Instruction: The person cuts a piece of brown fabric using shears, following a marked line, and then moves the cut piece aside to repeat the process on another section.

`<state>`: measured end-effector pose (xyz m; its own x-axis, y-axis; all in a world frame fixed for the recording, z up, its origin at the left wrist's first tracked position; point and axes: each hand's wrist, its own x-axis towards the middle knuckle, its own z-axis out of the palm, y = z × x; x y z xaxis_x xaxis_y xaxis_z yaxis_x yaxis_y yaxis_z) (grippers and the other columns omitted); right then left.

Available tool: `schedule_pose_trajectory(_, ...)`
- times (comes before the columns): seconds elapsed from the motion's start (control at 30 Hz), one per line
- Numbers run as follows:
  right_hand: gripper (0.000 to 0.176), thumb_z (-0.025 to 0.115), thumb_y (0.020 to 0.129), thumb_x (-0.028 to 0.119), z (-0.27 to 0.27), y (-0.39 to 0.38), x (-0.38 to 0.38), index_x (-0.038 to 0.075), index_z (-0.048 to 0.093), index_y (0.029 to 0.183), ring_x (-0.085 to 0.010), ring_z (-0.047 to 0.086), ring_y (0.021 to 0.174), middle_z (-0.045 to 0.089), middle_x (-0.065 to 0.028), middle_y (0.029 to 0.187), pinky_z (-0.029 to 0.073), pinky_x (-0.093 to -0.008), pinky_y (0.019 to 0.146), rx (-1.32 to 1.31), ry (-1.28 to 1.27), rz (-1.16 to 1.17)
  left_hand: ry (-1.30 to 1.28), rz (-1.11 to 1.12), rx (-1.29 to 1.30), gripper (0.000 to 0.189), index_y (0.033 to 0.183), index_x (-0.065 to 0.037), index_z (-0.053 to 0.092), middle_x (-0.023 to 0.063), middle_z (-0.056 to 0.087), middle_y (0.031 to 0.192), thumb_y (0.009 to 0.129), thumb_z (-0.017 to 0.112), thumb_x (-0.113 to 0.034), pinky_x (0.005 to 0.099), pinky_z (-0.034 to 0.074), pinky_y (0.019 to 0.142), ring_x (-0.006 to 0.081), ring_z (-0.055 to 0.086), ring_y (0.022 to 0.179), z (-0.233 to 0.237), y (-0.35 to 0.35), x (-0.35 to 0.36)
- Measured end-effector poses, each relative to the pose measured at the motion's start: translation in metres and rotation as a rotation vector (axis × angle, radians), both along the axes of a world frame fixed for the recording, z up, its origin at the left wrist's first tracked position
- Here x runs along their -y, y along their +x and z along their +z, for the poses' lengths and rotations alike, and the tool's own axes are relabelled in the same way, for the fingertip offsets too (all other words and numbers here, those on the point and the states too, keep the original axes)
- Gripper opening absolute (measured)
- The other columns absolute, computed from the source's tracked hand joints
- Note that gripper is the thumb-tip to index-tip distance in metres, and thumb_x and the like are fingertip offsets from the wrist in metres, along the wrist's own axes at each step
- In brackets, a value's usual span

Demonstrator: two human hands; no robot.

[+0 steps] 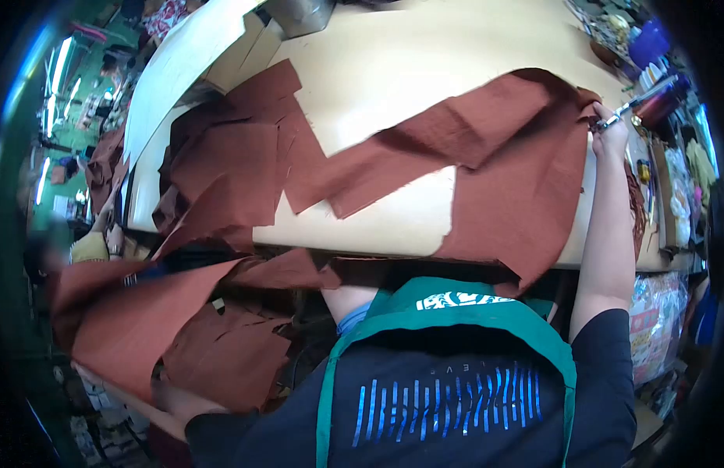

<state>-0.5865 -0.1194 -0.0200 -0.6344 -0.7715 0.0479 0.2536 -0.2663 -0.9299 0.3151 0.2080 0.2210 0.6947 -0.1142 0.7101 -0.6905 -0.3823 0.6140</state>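
Note:
My right hand is closed at the table's right side around a slim silvery tool whose exact kind I cannot make out. The corner of a large rust-brown cloth piece rises to those fingers; the rest drapes over the table and its front edge. On the left, my forearm reaches out under another brown cloth piece, which is lifted and blurred. That cloth hides my left hand's fingers. More brown cloth pieces lie in folds on the table's left part.
The pale table has a cardboard box and a large white sheet at its back left. Below the table's left edge hangs a heap of brown cloth. Tools and bags crowd a surface at right. People sit at far left.

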Motion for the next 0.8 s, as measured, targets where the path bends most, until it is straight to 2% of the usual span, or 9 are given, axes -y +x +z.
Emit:
schedule_pose_trajectory(0.2,0.011,0.064,0.070,0.001,-0.016,0.017,-0.011,0.005,0.054,0.068,-0.0111,0.051,0.050,0.055,-0.0020,0.063,0.037,-0.0208,0.044,-0.004,0.173,-0.016,0.600,0.475,-0.201,0.029,0.103,0.001,0.047,0.0135,0.053,0.100,0.088,0.044,-0.023,0.0340,0.037,0.084,0.0253,0.050,0.092,-0.103,0.064,-0.166)
schedule_pose_trajectory(0.43,0.017,0.062,0.075,0.010,0.014,0.019,-0.021,0.000,0.058,0.088,-0.0113,0.057,0.062,0.061,-0.0058,0.077,0.039,-0.0195,0.051,-0.296,0.368,-0.027,0.938,0.662,-0.382,0.027,0.095,0.001,0.049,0.0144,0.054,0.092,0.086,0.047,-0.025,0.0351,0.039,0.078,0.0273,0.051,0.085,-0.210,0.044,-0.262)
schedule_pose_trajectory(0.47,0.025,0.062,0.076,0.017,0.020,0.021,-0.026,0.000,0.059,0.094,-0.0110,0.058,0.072,0.062,-0.0056,0.083,0.041,-0.0231,0.061,-0.417,0.424,-0.044,0.941,0.674,-0.381,0.027,0.094,0.001,0.050,0.0146,0.054,0.090,0.086,0.048,-0.025,0.0352,0.039,0.077,0.0276,0.051,0.084,-0.217,0.043,-0.267)
schedule_pose_trajectory(0.57,0.034,0.060,0.077,0.027,0.019,-0.022,-0.035,-0.001,0.059,0.097,-0.0118,0.054,0.071,0.061,-0.0069,0.078,0.039,-0.0250,0.063,-1.076,0.657,0.014,0.900,0.702,-0.341,0.026,0.090,0.000,0.051,0.0150,0.055,0.087,0.085,0.049,-0.025,0.0357,0.040,0.075,0.0285,0.052,0.080,-0.223,0.056,-0.281)
schedule_pose_trajectory(0.6,0.035,0.059,0.077,0.030,0.017,-0.033,-0.045,0.002,0.060,0.098,-0.0118,0.050,0.066,0.059,-0.0050,0.075,0.038,-0.0271,0.061,-1.187,0.573,0.028,0.871,0.714,-0.321,0.026,0.089,0.000,0.051,0.0151,0.055,0.086,0.085,0.049,-0.026,0.0359,0.040,0.074,0.0288,0.052,0.079,-0.216,0.059,-0.288)
schedule_pose_trajectory(0.67,0.040,0.060,0.076,0.035,0.040,-0.003,-0.058,0.005,0.060,0.102,-0.0163,0.054,0.073,0.062,-0.0086,0.081,0.040,-0.0303,0.068,-1.238,0.781,0.180,0.789,0.789,-0.287,0.026,0.087,0.000,0.052,0.0154,0.056,0.083,0.085,0.050,-0.026,0.0362,0.041,0.072,0.0294,0.053,0.077,-0.198,0.058,-0.310)
schedule_pose_trajectory(0.7,0.043,0.059,0.077,0.037,0.019,-0.021,-0.054,0.004,0.059,0.104,-0.0181,0.055,0.082,0.062,-0.0107,0.089,0.041,-0.0312,0.075,-1.203,0.523,0.189,0.741,0.805,-0.256,0.026,0.086,0.000,0.052,0.0155,0.056,0.082,0.085,0.050,-0.026,0.0363,0.041,0.071,0.0297,0.053,0.076,-0.194,0.063,-0.302)
schedule_pose_trajectory(0.73,0.043,0.060,0.078,0.036,0.023,-0.010,-0.055,0.003,0.059,0.105,-0.0188,0.054,0.087,0.062,-0.0107,0.095,0.040,-0.0323,0.080,-1.313,0.736,0.226,0.690,0.815,-0.218,0.026,0.085,0.000,0.052,0.0157,0.056,0.081,0.084,0.051,-0.026,0.0365,0.041,0.070,0.0300,0.053,0.075,-0.185,0.063,-0.297)
schedule_pose_trajectory(0.8,0.042,0.062,0.076,0.035,-0.026,-0.037,-0.038,-0.001,0.060,0.098,-0.0192,0.052,0.073,0.059,-0.0102,0.079,0.041,-0.0314,0.070,-1.228,0.634,0.243,0.581,0.724,-0.096,0.026,0.082,0.000,0.053,0.0159,0.057,0.079,0.084,0.052,-0.027,0.0368,0.042,0.069,0.0306,0.054,0.073,-0.165,0.067,-0.266)
